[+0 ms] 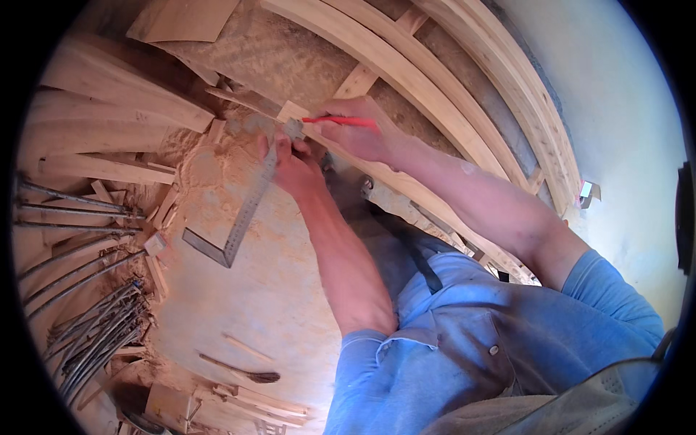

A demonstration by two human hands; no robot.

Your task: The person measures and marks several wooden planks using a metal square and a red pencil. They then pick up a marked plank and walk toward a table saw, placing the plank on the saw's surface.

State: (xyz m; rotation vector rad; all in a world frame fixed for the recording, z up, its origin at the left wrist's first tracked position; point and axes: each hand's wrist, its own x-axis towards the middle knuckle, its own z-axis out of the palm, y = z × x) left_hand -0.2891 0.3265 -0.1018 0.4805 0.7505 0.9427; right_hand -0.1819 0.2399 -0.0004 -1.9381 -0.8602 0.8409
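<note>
A metal L-shaped square (pixel 246 210) slants down over the floor, its upper end between the fingers of my left hand (pixel 296 170). These fingers are closed on it beside the end of a long wooden board (pixel 341 148). A small grey piece (pixel 293 129) lies against that board end; I cannot tell whether it belongs to the square. My right hand (pixel 366 134) grips a red pencil (pixel 341 120), its tip over the board close to the grey piece. The board runs back to the lower right under my right forearm.
Long wooden beams (pixel 406 80) lie along the wall (pixel 609 123) at right. Stacked planks (pixel 109 138) and bundled metal rods (pixel 101 326) stand at left. Sawdust (pixel 210 177) covers part of the floor (pixel 283 290). A brush (pixel 246 371) lies below, near wooden offcuts (pixel 268 406).
</note>
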